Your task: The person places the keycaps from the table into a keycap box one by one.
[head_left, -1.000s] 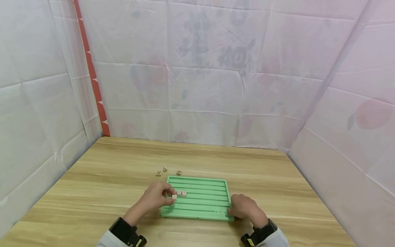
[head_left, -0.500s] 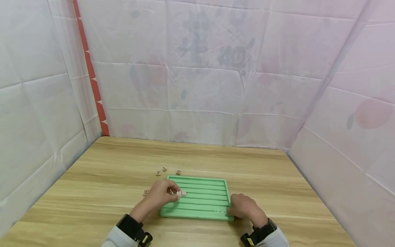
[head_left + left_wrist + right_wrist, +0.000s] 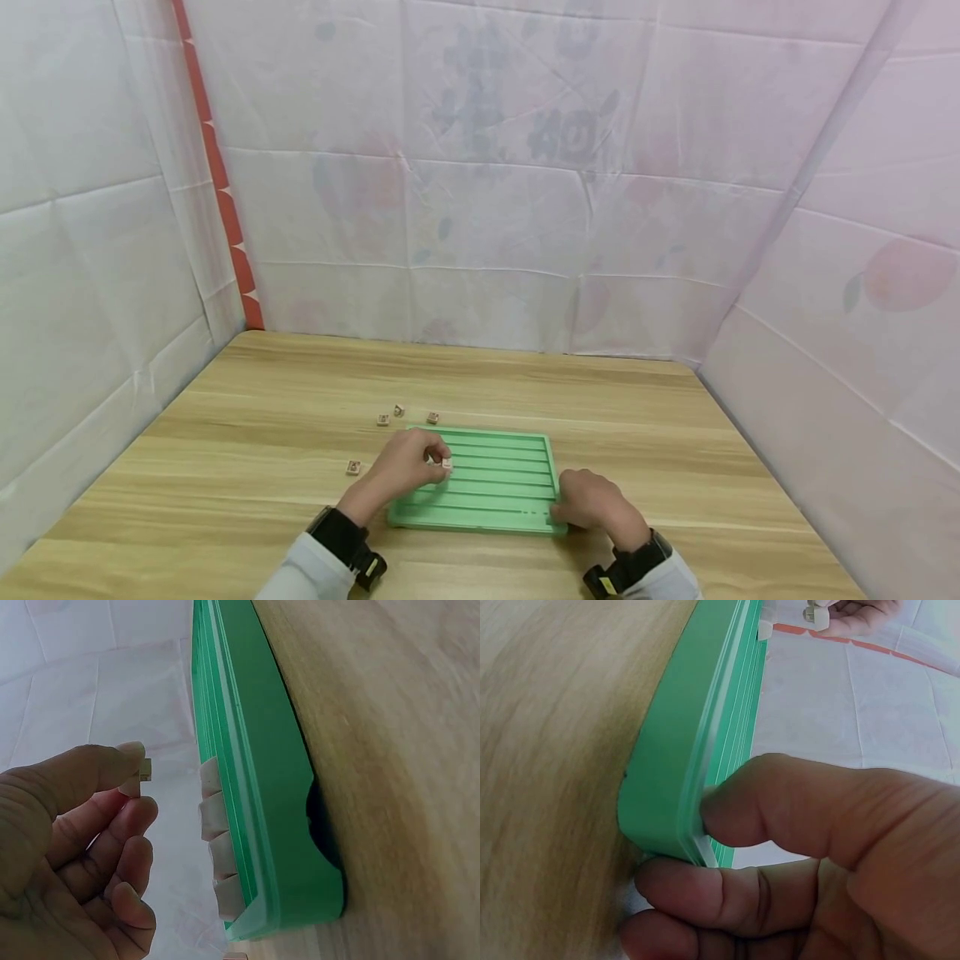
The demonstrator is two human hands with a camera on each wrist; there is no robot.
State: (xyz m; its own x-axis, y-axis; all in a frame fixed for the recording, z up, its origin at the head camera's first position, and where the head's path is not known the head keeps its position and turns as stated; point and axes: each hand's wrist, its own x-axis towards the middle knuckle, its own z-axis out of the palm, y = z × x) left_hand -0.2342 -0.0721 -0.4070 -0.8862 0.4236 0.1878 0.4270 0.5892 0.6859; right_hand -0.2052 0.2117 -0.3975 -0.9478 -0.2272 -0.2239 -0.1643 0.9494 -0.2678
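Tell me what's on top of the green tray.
In the left wrist view, four small blocks sit in a row on the green tray. The left hand pinches another block above it. In the head view, that hand covers part of the tray, hiding whatever lies beneath.

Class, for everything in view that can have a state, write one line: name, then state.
Green tray: flat on the table
Held tile: pinched, raised above the tray
Left hand: pinching the held tile
Right hand: gripping the tray's right edge
Row tiles: at least four, side by side in the tray
Loose tiles: four, on the table outside the tray
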